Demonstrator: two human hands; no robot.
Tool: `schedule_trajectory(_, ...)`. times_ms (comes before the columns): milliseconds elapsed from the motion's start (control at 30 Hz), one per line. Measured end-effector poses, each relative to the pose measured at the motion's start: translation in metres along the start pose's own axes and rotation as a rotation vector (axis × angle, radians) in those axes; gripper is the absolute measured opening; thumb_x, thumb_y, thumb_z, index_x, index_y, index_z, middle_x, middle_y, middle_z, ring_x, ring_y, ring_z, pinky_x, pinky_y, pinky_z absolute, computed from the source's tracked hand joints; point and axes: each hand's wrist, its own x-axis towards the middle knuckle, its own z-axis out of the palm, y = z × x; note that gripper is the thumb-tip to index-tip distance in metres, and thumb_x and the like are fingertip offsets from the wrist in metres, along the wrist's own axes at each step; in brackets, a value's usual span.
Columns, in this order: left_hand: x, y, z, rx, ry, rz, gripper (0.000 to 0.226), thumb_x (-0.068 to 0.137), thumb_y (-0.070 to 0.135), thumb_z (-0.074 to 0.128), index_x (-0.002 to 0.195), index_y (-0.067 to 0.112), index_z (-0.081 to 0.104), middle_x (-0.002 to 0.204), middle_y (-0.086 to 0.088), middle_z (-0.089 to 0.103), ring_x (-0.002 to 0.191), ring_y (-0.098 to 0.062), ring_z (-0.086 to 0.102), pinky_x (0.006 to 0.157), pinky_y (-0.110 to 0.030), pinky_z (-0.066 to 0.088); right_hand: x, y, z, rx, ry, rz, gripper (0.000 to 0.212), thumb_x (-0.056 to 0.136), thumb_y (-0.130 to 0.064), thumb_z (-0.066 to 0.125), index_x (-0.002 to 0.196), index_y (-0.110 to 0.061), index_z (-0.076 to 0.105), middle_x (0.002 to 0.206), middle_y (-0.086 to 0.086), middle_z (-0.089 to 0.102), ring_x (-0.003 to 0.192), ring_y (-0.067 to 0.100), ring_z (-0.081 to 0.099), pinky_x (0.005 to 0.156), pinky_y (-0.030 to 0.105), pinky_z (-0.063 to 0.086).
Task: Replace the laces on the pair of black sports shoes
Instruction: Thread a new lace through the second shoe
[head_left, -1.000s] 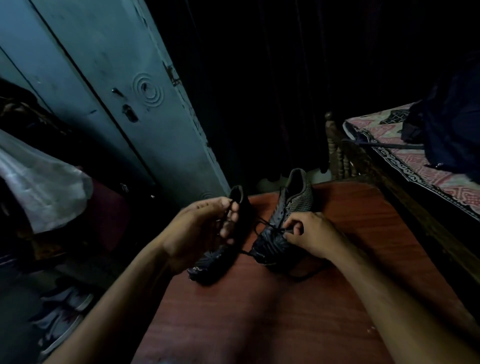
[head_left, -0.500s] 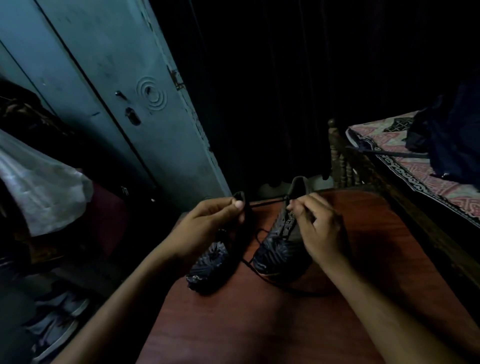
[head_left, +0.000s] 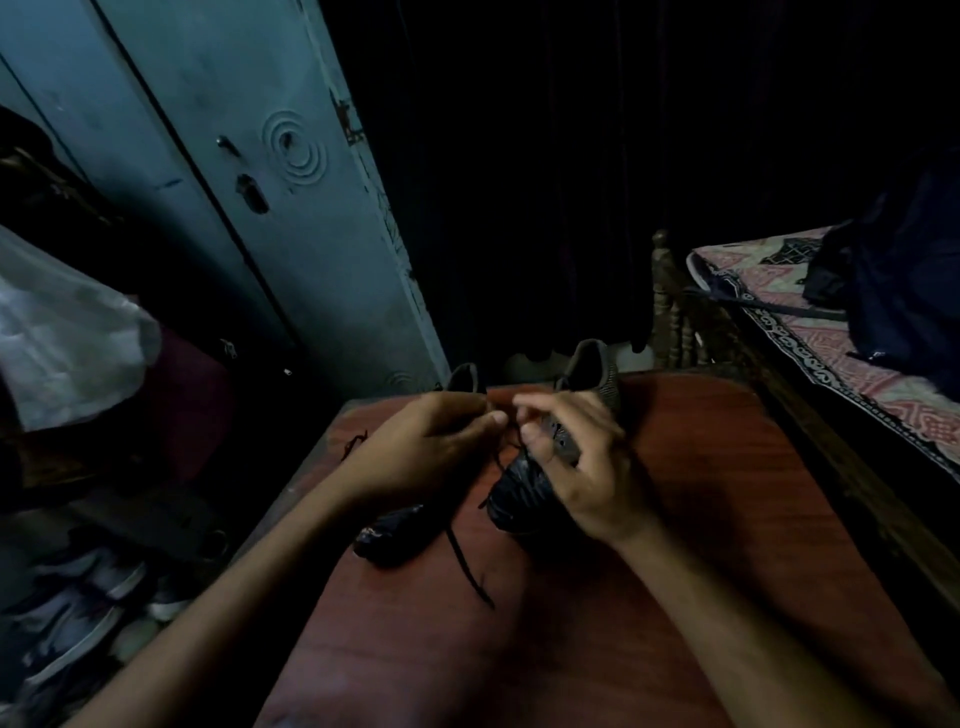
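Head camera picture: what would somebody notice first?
Two hands meet mid-picture over the black sports shoe on the reddish-brown wooden table; the left hand pinches its thin black lace, the right hand grips the shoe. A tall blue-grey metal cupboard stands behind left.

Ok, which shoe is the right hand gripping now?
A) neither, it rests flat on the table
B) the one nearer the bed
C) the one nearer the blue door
B: the right hand curls round the shoe nearer the bed, by its eyelets.
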Motion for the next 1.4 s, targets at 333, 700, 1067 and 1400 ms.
schedule_trajectory(333,0.016,-0.017,0.014,0.164,-0.008,0.089,0.033,0.107,0.031,0.052,0.074,0.028,0.051,0.067,0.017,0.053,0.063,0.004,0.050,0.059,-0.016,0.035,0.003,-0.003,-0.001,0.241,-0.069,0.290,0.029,0.100,-0.042,0.051,0.113,-0.020,0.066,0.102,-0.016,0.069,0.101,0.001,0.066,0.083,0.015,0.050)
schedule_trajectory(700,0.014,-0.034,0.028,-0.047,0.106,0.151,0.028,0.108,0.033,0.050,0.084,0.023,0.060,0.076,0.012,0.053,0.072,-0.003,0.050,0.065,-0.029,0.040,0.009,-0.001,-0.006,0.519,0.109,0.582,0.032,0.107,-0.028,0.046,0.079,-0.016,0.053,0.060,-0.004,0.052,0.058,0.016,0.054,0.058,0.039,0.049)
schedule_trajectory(1067,0.009,-0.079,0.064,-0.479,0.243,-0.019,0.027,0.111,0.026,0.046,0.096,0.020,0.067,0.081,-0.015,0.052,0.073,-0.019,0.053,0.067,-0.032,0.046,0.022,0.010,-0.022,1.113,0.578,1.013,0.031,0.108,-0.029,0.040,0.081,-0.016,0.050,0.068,0.006,0.068,0.062,0.022,0.069,0.049,0.032,0.056)
schedule_trajectory(1400,0.020,-0.100,0.088,0.298,0.400,0.251,0.022,0.100,0.038,0.062,0.122,0.039,0.065,0.086,0.017,0.040,0.069,0.001,0.047,0.058,-0.019,0.037,0.017,0.020,-0.026,1.027,0.592,1.039,0.028,0.107,-0.031,0.043,0.081,-0.020,0.046,0.056,-0.001,0.049,0.049,0.015,0.050,0.051,0.027,0.039)
